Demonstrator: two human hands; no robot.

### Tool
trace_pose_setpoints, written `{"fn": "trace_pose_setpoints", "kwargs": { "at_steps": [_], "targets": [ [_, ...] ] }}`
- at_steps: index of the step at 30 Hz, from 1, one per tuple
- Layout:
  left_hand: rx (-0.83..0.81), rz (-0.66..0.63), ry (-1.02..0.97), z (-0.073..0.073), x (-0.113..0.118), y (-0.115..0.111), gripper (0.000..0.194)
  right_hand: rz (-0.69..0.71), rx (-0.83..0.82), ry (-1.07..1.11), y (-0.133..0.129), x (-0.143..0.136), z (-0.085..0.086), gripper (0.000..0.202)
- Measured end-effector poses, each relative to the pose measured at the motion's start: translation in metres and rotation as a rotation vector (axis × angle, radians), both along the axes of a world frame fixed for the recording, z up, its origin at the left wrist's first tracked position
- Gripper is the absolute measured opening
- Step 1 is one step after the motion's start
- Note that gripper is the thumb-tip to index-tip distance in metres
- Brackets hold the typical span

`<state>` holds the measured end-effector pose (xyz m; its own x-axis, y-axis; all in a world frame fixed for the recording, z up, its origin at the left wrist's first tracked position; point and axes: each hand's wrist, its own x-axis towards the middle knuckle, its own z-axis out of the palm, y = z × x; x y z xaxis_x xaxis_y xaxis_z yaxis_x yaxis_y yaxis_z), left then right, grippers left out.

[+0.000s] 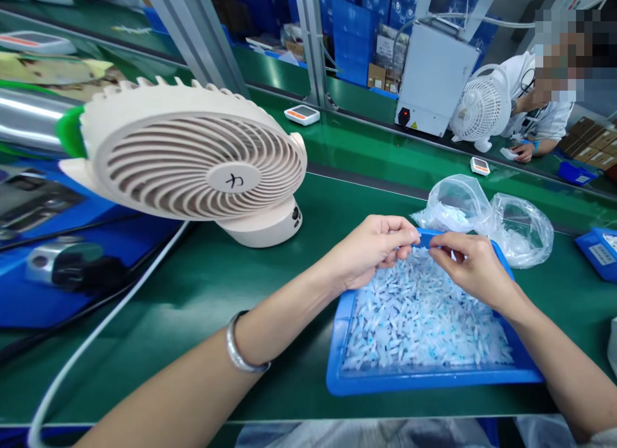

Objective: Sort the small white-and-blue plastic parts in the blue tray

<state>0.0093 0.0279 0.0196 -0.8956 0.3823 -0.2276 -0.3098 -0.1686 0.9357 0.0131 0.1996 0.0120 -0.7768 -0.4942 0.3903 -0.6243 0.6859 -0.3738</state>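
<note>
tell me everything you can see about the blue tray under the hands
The blue tray looks like shallow moulded plastic, rectangular with a low raised rim. It lies flat on the green belt, near its front edge, and is heaped with small white pieces bearing blue marks. The left hand and right hand hover over its far end, pinching something small between their fingertips. A clear bag lies just behind its far rim; whether it touches is unclear.
</note>
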Motion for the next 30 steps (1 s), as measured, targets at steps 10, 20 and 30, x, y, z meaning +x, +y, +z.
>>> {"fn": "trace_pose_setpoints", "kwargs": {
  "at_steps": [10, 20, 30],
  "targets": [
    [0.128, 0.072, -0.103, 0.000, -0.005, -0.002, 0.008, 0.265, 0.490, -0.197, -0.017, 0.006, -0.017, 0.014],
    [0.136, 0.053, -0.064, -0.002, -0.004, -0.003, 0.008, 0.200, 0.426, -0.136, -0.019, 0.003, -0.022, 0.013],
    [0.085, 0.000, 0.013, -0.006, -0.002, -0.001, 0.008, 0.039, -0.194, -0.099, -0.006, 0.004, -0.004, 0.017]
  ]
}}
